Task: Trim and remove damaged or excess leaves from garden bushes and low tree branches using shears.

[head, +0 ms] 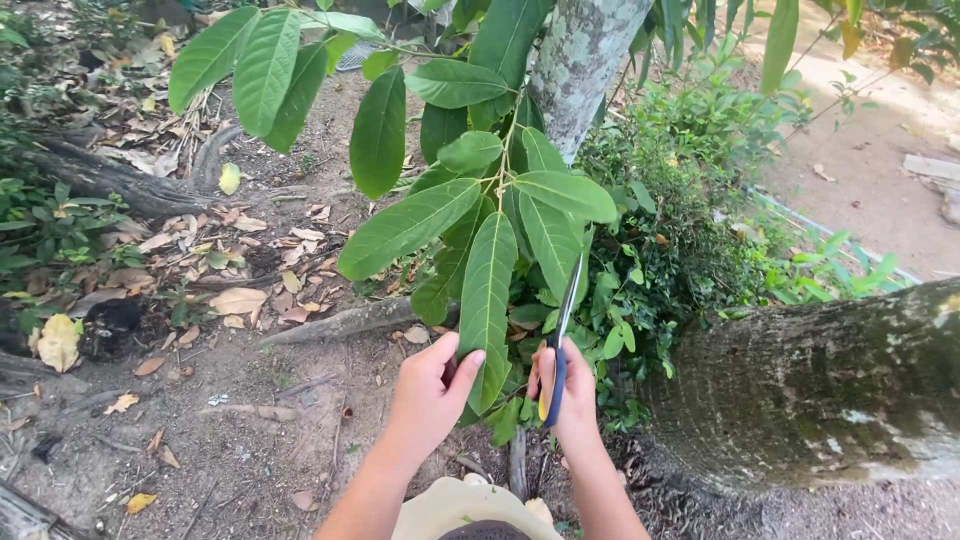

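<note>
Nearest, a long leaf (487, 300) is pinched by the left hand (432, 388); shears (560, 340) are gripped by the right hand (565, 395), blades raised among the sapling's foliage. Nothing is seen cut yet.

Sunlit bare dirt ground (260, 450), dry leaves (235, 300), mossy trunk (810, 390).
</note>
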